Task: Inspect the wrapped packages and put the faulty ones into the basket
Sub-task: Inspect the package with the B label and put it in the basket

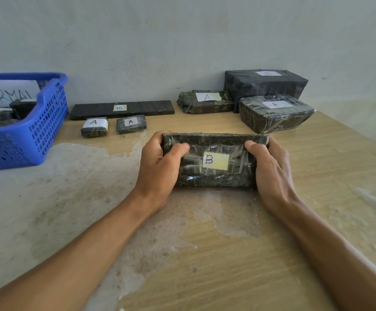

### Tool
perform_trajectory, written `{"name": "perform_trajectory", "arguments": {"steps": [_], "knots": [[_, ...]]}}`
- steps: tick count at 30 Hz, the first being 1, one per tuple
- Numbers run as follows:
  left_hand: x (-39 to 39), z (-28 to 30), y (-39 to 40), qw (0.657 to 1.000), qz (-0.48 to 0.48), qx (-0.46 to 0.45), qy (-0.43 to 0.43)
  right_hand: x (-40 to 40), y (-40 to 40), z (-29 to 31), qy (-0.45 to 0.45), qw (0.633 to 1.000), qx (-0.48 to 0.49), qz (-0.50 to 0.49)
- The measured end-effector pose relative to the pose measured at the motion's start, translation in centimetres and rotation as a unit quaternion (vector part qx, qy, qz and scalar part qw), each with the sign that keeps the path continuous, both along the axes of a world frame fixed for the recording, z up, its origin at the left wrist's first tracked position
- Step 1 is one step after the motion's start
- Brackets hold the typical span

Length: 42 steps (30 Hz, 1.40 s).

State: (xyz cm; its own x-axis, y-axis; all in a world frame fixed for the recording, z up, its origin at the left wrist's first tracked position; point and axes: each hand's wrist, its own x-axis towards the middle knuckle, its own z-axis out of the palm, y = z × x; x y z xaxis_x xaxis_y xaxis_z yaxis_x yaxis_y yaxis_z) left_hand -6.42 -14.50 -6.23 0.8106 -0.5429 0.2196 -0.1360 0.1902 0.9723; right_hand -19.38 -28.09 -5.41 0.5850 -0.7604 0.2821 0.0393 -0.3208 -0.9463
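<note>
A dark package wrapped in clear film, with a yellow label marked B (pixel 216 161), is at the table's middle. My left hand (pixel 160 167) grips its left end, thumb on top. My right hand (pixel 270 169) grips its right end the same way. The blue plastic basket (pixel 36 129) stands at the far left and holds several dark packages under a paper sign.
Along the wall lie a long flat package marked B (pixel 122 110), two small packages marked A (pixel 94 127) (pixel 131 124), a medium one marked A (pixel 206 102), a large one marked A (pixel 274 114) and a big black box (pixel 265 83). The worn wooden table (pixel 205 254) ends at the right.
</note>
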Motion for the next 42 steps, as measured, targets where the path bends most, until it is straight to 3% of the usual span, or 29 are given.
{"name": "perform_trajectory", "arguments": {"steps": [10, 15, 21, 42], "knots": [[-0.17, 0.15, 0.03, 1.0, 0.008, 0.024, -0.003, 0.33, -0.38, -0.34, 0.005, 0.999, 0.013, -0.035], [0.31, 0.38, 0.16, 0.999, -0.031, 0.024, 0.036, 0.42, -0.74, -0.39, -0.016, 0.998, 0.046, -0.037], [0.36, 0.23, 0.3, 0.998, -0.019, 0.039, 0.042, -0.08, -0.79, 0.11, -0.001, 0.994, 0.098, 0.055], [0.34, 0.26, 0.45, 0.998, -0.048, 0.027, 0.042, 0.11, -0.87, 0.09, -0.022, 0.991, 0.134, 0.022]]}}
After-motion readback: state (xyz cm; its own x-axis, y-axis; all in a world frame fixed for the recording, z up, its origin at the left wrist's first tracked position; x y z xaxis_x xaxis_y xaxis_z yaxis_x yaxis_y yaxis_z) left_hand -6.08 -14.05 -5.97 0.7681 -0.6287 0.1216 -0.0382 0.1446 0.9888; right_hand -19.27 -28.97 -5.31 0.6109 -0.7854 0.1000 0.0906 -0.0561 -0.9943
